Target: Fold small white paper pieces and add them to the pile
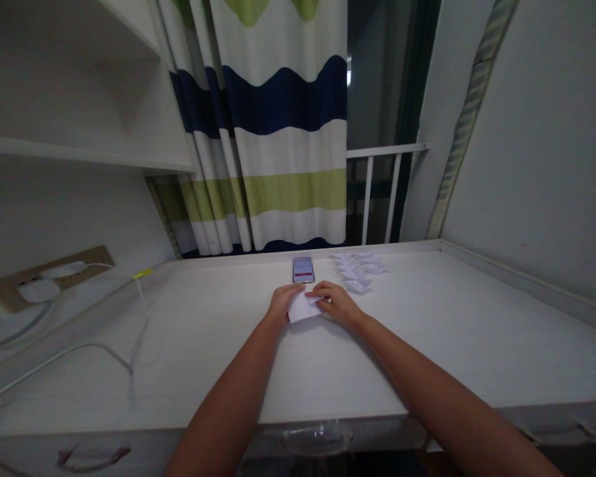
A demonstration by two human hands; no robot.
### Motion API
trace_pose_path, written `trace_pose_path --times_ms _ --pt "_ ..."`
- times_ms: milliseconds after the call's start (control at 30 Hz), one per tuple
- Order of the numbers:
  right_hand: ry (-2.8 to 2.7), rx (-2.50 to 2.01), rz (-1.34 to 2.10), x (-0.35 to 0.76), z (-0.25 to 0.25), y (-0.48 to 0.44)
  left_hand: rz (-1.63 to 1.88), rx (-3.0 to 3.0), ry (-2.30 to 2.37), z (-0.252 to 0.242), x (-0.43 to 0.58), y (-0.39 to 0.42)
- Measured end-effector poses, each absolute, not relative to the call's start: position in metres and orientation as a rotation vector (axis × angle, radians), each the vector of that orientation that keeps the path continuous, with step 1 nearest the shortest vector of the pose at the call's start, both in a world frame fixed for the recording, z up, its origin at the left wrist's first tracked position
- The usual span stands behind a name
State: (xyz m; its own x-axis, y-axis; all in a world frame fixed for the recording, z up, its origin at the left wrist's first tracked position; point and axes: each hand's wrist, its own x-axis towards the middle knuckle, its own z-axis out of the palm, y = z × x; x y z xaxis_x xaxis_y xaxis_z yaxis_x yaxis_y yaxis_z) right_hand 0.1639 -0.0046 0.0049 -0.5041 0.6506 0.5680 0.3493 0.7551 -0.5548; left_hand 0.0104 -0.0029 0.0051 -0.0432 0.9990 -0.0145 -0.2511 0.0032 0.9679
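Well, held a thin white paper (302, 313) low over a white table (203, 358), with both hands. Looked smooth and mostly flat, with straight edges, a pointy corner at the bottom, and a small folded flap near the right side. Pinched the left side of it with the left hand (279, 306), with the fingers bent in and close together. Could not see all of the fingertips there. Pinched the flap on the other side with the right hand (338, 305), with the fingers curled and close together too. Lay right between the two hands, touching the fingers on each side, with the bottom corner poking out toward the near edge of the table.

Saw a phone (303, 267) just past the fingertips, flat and shiny, with a red bar on the bright screen. Saw small folded papers (358, 270) in a bunch to the right of the phone, pointy and pale, close to each other and near the right hand. Saw faint lines like wood on the table top. Saw a soft curtain (293, 99) behind, hanging in wavy folds, with white, dark blue and green bands. Saw a thin, bendy cord (94, 345) far to the left.
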Motion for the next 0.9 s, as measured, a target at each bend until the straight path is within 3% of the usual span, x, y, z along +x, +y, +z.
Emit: trace_pose_path --times_ms 267,533,700,900 --pt "-2.111 -0.719 0.551 0.163 0.003 -0.006 1.385 1.079 1.154 0.001 0.007 0.003" --pt "-1.694 -0.81 1.057 0.158 -0.005 0.007 1.496 1.569 1.229 0.01 0.007 0.001" --pt "-1.556 -0.858 1.224 0.159 -0.004 0.01 1.504 1.458 1.13 0.011 0.012 -0.003" --pt "-1.449 -0.892 1.175 0.163 0.001 0.009 1.484 1.228 1.018 0.003 0.015 0.001"
